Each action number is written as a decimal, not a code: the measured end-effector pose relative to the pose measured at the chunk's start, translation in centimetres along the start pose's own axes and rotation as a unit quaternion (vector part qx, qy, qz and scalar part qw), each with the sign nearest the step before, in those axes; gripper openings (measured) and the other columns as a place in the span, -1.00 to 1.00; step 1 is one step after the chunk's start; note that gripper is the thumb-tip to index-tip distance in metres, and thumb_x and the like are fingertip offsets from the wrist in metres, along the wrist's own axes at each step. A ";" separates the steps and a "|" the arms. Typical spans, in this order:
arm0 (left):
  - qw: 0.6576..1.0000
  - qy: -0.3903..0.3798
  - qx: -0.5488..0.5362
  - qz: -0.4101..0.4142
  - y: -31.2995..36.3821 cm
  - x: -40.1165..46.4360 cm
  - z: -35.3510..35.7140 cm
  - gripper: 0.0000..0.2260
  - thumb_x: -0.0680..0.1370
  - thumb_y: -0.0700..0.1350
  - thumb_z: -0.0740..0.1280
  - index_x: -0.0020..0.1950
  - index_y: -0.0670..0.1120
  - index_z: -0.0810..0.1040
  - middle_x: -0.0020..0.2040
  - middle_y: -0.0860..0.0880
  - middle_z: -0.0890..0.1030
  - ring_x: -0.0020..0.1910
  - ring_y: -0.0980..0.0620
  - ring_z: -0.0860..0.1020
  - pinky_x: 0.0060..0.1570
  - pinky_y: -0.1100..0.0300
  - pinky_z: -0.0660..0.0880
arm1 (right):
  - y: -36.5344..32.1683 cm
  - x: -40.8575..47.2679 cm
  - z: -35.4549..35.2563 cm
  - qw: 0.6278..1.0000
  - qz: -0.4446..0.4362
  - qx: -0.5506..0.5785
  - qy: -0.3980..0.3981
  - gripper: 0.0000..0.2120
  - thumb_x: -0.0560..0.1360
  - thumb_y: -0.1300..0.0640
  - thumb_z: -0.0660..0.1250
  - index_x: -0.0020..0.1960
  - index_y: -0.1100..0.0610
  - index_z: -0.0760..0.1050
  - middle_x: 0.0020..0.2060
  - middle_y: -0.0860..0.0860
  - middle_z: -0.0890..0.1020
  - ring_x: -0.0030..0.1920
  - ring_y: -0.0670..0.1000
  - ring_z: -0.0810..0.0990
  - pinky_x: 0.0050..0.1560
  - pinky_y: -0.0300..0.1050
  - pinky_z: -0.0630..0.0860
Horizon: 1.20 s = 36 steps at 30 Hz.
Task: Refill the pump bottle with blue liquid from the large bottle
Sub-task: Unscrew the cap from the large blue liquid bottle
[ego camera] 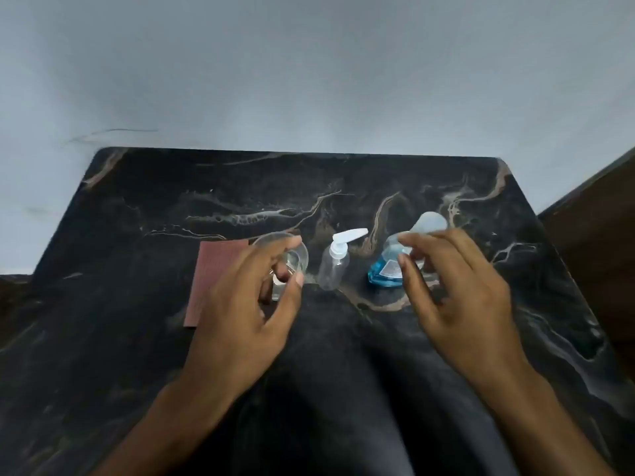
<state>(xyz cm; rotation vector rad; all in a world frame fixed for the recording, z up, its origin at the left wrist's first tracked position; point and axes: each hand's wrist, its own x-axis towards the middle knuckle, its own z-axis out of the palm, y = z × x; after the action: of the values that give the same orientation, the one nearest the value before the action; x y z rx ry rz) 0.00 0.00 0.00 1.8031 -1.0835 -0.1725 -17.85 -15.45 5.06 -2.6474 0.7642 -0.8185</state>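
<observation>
A small clear pump bottle (332, 269) with a white pump head stands upright in the middle of the dark marble table (206, 187). Right of it stands the large clear bottle (386, 271), with blue liquid in its lower part and a pale cap on top. My right hand (457, 297) hovers in front of it with fingers spread, and whether it touches the bottle I cannot tell. My left hand (251, 310) is held open just in front of a clear funnel (292, 261) left of the pump bottle.
A reddish-brown cloth (209, 280) lies flat left of the funnel. A pale wall rises behind the table's far edge. Dark wooden furniture (598, 228) stands past the right edge.
</observation>
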 end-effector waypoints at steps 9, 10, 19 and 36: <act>0.997 0.055 0.042 0.042 -4.6 -3.0 1.6 -0.55 0.55 0.14 0.30 0.44 0.24 0.38 -0.08 0.20 0.47 -0.17 0.07 0.51 -0.18 0.38 0.47 | 2.5 -3.4 4.3 0.998 -0.018 0.016 0.051 -0.66 0.52 0.13 0.37 0.28 0.14 0.52 -0.18 -0.10 0.49 -0.12 -0.17 0.50 -0.04 -0.49 0.41; 0.996 0.063 0.044 0.052 -4.8 -3.2 1.7 -0.56 0.55 0.13 0.31 0.44 0.24 0.38 -0.07 0.18 0.48 -0.17 0.04 0.51 -0.19 0.38 0.47 | 2.6 -3.5 4.4 0.998 -0.024 0.012 0.055 -0.66 0.52 0.11 0.36 0.28 0.12 0.52 -0.19 -0.11 0.48 -0.12 -0.18 0.50 -0.05 -0.51 0.39; 0.992 0.064 -0.007 0.107 -5.3 -5.5 3.6 -0.66 0.54 -0.26 0.44 0.22 0.10 0.60 -0.10 0.14 0.53 -0.22 0.07 0.50 -0.20 0.39 0.42 | 3.0 -5.1 5.8 0.998 -0.047 0.004 0.045 -0.70 0.52 0.04 0.36 0.24 0.04 0.54 -0.04 -0.19 0.44 -0.09 -0.33 0.44 -0.11 -0.52 0.39; 0.999 0.030 -0.039 0.015 -3.5 -7.2 5.4 -0.62 0.53 -0.18 0.49 0.32 0.06 0.59 0.02 0.14 0.66 -0.22 0.15 0.58 -0.17 0.37 0.49 | 4.0 -7.3 6.6 0.994 0.080 0.069 0.041 -0.90 0.45 0.21 0.50 -0.05 0.11 0.66 -0.19 -0.05 0.62 -0.29 -0.24 0.49 -0.22 -0.55 0.37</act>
<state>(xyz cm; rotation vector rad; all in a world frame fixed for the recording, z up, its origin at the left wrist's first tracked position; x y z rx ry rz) -5.12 2.02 -7.91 1.7118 -1.0470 -0.1404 -20.72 -14.09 -5.09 -2.4096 0.8942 -0.9049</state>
